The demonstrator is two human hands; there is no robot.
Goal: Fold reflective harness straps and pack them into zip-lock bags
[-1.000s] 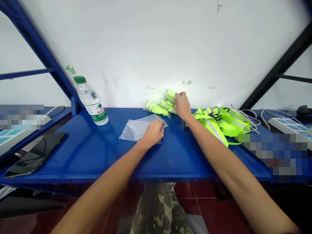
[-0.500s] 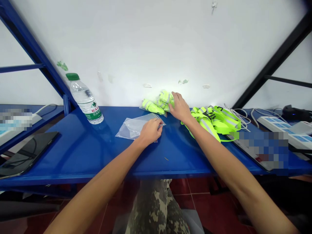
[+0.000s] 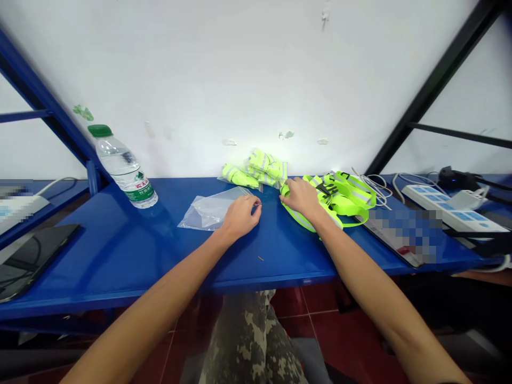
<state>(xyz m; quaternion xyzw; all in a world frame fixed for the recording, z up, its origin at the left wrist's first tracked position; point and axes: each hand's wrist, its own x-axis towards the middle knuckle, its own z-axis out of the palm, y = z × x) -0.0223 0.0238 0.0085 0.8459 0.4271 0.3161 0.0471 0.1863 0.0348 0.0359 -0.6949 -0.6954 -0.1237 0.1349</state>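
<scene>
partly hidden plastic bag [image 3: 210, 210] under left hand [image 3: 240, 216], fingers together, right hand [image 3: 301, 196], fingers apart on vest [image 3: 344, 196]

Thin glossy clear plastic zip bag [image 3: 210, 210] just beside the left hand [image 3: 240, 216]. Matt neon-yellow cloth vest with shiny reflective strips [image 3: 334, 196] at the right hand [image 3: 302, 196]. Smooth glossy blue painted metal shelf [image 3: 120, 256] beneath both hands.

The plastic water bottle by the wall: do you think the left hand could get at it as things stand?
Probably yes: only a flat clear plastic bag lies between the left hand and the water bottle.
</scene>
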